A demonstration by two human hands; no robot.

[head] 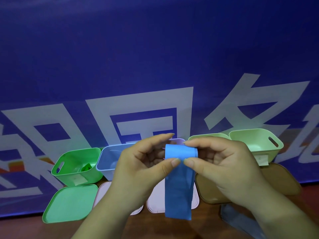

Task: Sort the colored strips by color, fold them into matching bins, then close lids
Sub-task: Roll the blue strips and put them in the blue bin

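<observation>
blue strip (179, 178) pinched by left hand (146, 163), right hand (222, 163).

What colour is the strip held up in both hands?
Blue. The strip shows best in the head view.

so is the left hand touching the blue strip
Touching. In the head view the thumb of the left hand lies on the folded blue strip, no gap.
</observation>
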